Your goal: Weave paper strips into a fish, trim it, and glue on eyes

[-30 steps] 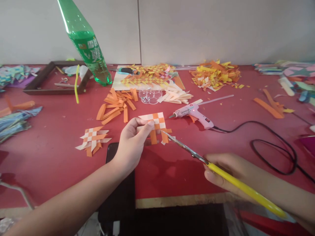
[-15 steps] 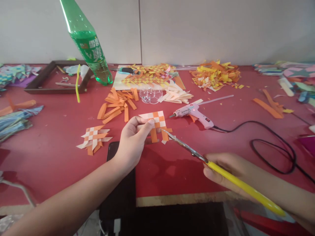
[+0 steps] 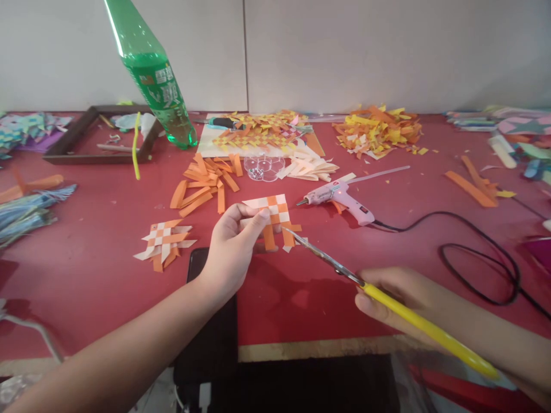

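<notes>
A: What are the hands doing?

B: The left hand (image 3: 230,252) is pinching the checkered woven paper (image 3: 279,211) between thumb and fingers, near the middle of the frame. The right hand (image 3: 407,287), at lower right, is gripping the yellow-handled scissors (image 3: 329,261), and their tips are reaching the weave's lower edge. I can't tell whether the blades are parting.

A: So where is the danger lying?

B: Mostly at those tips. Loose orange ends are hanging close together there, so a slightly steep angle could be slicing into the checks instead of a tail.

A: And the pinch?

B: It is covering only the left part of the weave. The right side is jutting out unsupported, so pressure from the blades could be bending it or working the strips loose. The left fingertips are also sitting near the metal, so a slip could be nicking skin.

A: Anything around them?

B: The pink glue gun (image 3: 353,206) is lying on the bench (image 3: 301,310), just right of the paper, its nozzle pointing that way. If it is heating, which I can't confirm, a drifting knuckle could be getting burned. Its black cord (image 3: 439,246) is looping at right, beyond the right hand; a forearm catching it could be dragging the gun.
</notes>
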Demonstrator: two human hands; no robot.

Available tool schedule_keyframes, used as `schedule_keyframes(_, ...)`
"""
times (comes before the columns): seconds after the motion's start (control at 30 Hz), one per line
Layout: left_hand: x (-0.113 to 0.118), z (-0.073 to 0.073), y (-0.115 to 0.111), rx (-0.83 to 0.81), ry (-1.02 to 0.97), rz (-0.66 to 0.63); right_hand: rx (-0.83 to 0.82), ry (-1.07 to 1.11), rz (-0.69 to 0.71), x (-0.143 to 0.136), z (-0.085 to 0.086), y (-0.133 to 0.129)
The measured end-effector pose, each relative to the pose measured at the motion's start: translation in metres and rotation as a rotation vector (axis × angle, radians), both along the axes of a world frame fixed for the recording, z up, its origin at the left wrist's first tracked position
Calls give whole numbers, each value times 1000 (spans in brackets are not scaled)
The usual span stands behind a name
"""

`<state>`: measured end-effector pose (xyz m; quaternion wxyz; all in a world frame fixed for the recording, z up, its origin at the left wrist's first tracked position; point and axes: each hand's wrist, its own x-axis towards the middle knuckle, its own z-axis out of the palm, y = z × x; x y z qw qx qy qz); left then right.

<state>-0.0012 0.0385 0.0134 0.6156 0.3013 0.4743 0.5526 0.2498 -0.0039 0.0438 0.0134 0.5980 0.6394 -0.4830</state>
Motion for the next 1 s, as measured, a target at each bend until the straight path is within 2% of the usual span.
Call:
schedule_keyframes(0.2,0,0,0,1,4,-1,-88,-26,64,1,5,5)
schedule_keyframes(0.4,0,0,0,-2,2,1,-33,-20,10,4,-2,2)
schedule_keyframes(0.6,-1,0,1,0,7,0,-70,-22,39,3,1,3)
schedule_keyframes(1.0,0,1,1,-4,-12,-2,-3,-51,61,5,-4,3)
